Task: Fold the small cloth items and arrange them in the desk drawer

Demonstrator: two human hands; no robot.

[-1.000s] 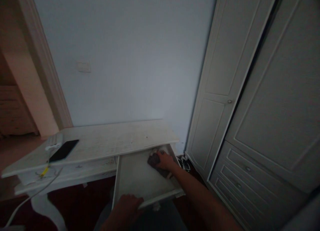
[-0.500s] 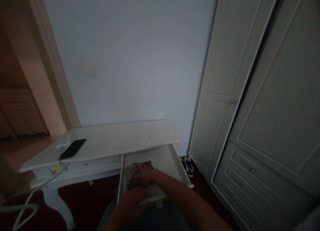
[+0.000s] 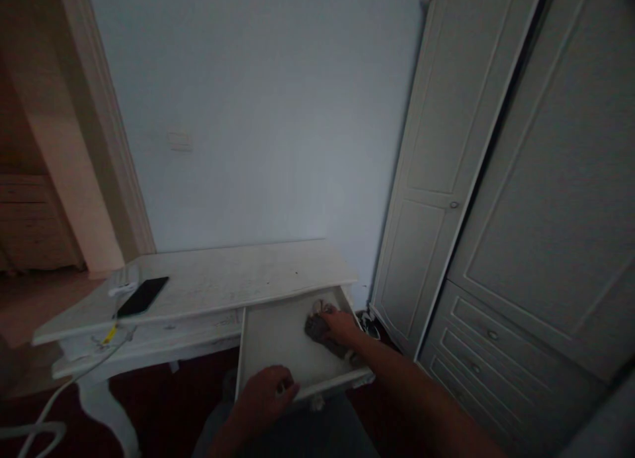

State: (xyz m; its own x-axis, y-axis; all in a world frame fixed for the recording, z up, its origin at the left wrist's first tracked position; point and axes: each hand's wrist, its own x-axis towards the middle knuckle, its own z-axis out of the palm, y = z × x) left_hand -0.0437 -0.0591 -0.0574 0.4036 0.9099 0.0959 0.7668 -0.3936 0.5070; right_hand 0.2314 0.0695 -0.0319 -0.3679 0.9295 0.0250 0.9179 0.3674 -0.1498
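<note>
A white drawer (image 3: 270, 342) stands pulled out from the right half of a white desk (image 3: 238, 266). Inside it, against the right side, lies a crumpled grey-and-beige cloth (image 3: 315, 327). My right hand (image 3: 342, 324) is closed on this cloth and presses it to the drawer bottom. Over the drawer's front left corner is my left hand (image 3: 268, 390), its fingers curled. A small pale spot shows between those fingers, but I cannot make out what it is. A round knob (image 3: 316, 402) sits on the drawer front.
A dark phone (image 3: 143, 296) and a white power strip (image 3: 124, 279) rest at the desk's left end, with a white cable (image 3: 74, 378) hanging down. Shoes (image 3: 370, 327) stand on the floor between desk and wardrobe (image 3: 426, 246). A light switch (image 3: 179, 141) is on the wall.
My right hand has moved the cloth from the drawer's left side to its right side. My left hand has shifted slightly, now apart from the right.
</note>
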